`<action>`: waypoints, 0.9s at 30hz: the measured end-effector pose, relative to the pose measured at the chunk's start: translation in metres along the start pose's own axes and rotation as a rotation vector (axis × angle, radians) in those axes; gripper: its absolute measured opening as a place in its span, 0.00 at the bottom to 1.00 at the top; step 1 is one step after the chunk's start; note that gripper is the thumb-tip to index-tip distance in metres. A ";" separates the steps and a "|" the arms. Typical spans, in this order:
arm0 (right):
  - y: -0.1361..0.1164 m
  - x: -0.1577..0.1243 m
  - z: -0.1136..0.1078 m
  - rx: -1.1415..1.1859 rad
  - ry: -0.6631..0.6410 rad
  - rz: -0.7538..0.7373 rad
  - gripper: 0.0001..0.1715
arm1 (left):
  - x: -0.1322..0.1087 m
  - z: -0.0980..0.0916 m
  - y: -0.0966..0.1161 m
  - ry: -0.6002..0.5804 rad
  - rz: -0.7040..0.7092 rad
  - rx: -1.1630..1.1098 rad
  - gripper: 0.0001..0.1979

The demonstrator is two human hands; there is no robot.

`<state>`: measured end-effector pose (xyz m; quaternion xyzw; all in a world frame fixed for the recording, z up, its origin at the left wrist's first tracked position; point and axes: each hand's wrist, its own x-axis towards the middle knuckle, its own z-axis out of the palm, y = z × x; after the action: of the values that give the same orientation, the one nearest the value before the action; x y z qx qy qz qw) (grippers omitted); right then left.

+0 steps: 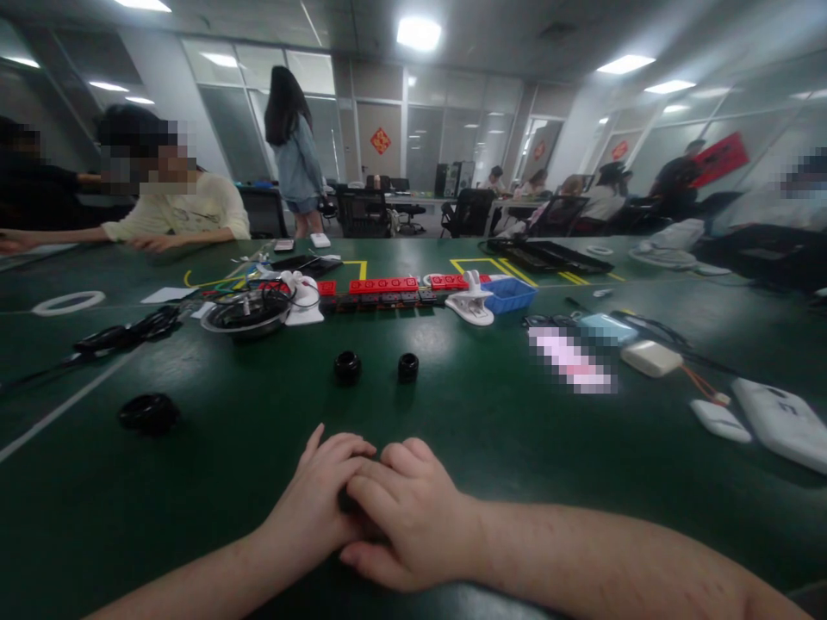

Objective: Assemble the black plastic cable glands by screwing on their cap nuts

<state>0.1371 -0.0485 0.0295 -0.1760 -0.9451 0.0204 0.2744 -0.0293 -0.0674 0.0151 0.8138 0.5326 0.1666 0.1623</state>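
Close to me over the green table (271, 387), my left hand (329, 491) and my right hand (413, 508) are pressed together. The left hand's fingers curl over toward the right, with one finger lifted. My right hand is bent into a loose fist against them. A dark patch shows between the two hands, but the fingers hide what it is. Beyond them stand two small round black parts with ring-like tops, a wider one (347, 368) and a narrower one (407, 368). Farther left lies a larger black ring-shaped part (150, 414).
Across the table run red-and-black strips (383, 286), a white clip stand (473, 303) and a blue bin (510, 295). A clear bowl (245, 312) of black parts sits left; a white power bank (779, 422) and white case (720, 419) lie right. A person (187, 202) sits opposite.
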 end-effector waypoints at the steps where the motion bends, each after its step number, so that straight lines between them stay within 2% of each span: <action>1: -0.001 0.000 0.000 -0.028 -0.014 -0.026 0.22 | 0.000 -0.001 0.001 -0.012 0.005 0.004 0.13; 7: -0.007 -0.005 -0.001 -0.059 -0.050 -0.156 0.18 | -0.001 -0.007 0.004 -0.044 0.031 0.022 0.13; 11: -0.007 -0.010 -0.003 -0.028 -0.076 -0.158 0.16 | -0.002 -0.003 0.002 -0.010 0.026 0.043 0.13; 16: -0.005 -0.014 -0.006 0.001 -0.048 -0.182 0.18 | -0.002 -0.001 -0.002 -0.028 0.025 0.044 0.13; 23: -0.002 -0.017 -0.005 0.026 -0.089 -0.076 0.11 | -0.001 -0.002 -0.006 -0.011 0.005 0.076 0.13; 27: 0.002 -0.015 -0.006 0.043 -0.050 0.026 0.11 | 0.000 -0.003 -0.006 0.000 -0.006 0.085 0.14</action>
<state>0.1528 -0.0527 0.0262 -0.1817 -0.9487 0.0487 0.2542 -0.0354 -0.0648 0.0152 0.8184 0.5415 0.1432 0.1283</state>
